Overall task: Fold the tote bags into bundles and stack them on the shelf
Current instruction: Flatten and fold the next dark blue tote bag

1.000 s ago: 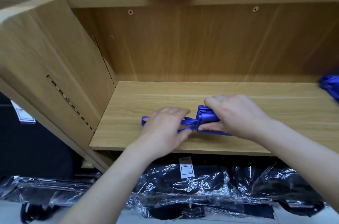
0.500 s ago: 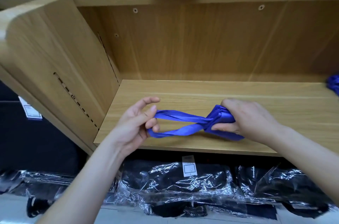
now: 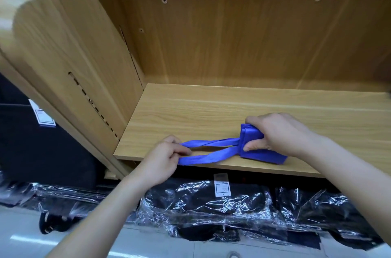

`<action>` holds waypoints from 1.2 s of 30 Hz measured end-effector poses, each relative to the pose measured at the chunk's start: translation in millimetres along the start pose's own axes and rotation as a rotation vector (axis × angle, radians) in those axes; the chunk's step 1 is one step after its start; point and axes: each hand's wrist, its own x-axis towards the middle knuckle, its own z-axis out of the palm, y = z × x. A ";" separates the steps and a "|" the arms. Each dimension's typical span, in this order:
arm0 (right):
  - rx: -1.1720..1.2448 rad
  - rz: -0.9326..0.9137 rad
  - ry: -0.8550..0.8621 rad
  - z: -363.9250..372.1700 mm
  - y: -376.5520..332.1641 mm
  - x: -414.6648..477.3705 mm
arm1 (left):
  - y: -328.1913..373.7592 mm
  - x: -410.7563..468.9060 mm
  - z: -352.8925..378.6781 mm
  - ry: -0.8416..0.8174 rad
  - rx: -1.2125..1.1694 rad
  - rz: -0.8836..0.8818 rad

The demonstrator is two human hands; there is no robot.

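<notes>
Head view, the only one. Your right hand, right of centre in the frame, is clamped round the folded blue tote bag, with the fingers curled over its top and the thumb pressed on its near face. The bundle rests at the front edge of the wooden shelf, lower right of centre. Your left hand, lower centre-left, has its fingers curled round the far end of the handle loop. The loop runs taut from the bundle leftward to those fingers, in two strands slightly apart, just over the shelf lip. Loop long axis: left–right across the frame, dipping a little toward the left. Bundle long axis: roughly the same line, with the strap end facing left. Judgement: next comes winding the loop round the bundle. The left hand has the free end and the right hand anchors the bundle, so the wrap would travel rightward. Clear-wrapped dark packs lie below the shelf.
</notes>
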 end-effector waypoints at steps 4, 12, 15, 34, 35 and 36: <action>-0.029 -0.026 -0.038 -4.9 6.8 12.7 | -3.1 -8.6 -11.8 -0.229 0.476 0.183; 0.118 0.033 -0.188 -4.0 10.1 25.5 | 63.3 -48.8 -28.3 -0.247 0.579 0.805; 0.215 0.011 -0.255 1.9 0.3 29.9 | 106.1 -49.1 -33.0 -0.372 0.227 0.785; 0.113 -0.132 0.035 -25.2 -28.5 -4.7 | 78.0 26.1 -2.9 0.062 -1.186 -0.119; 0.050 -0.157 0.070 -28.1 -31.7 -6.7 | 76.7 27.6 -2.3 0.041 -1.103 -0.124; 0.009 -0.197 0.126 -29.6 -34.6 -9.2 | 77.7 27.6 -2.2 0.015 -1.012 -0.124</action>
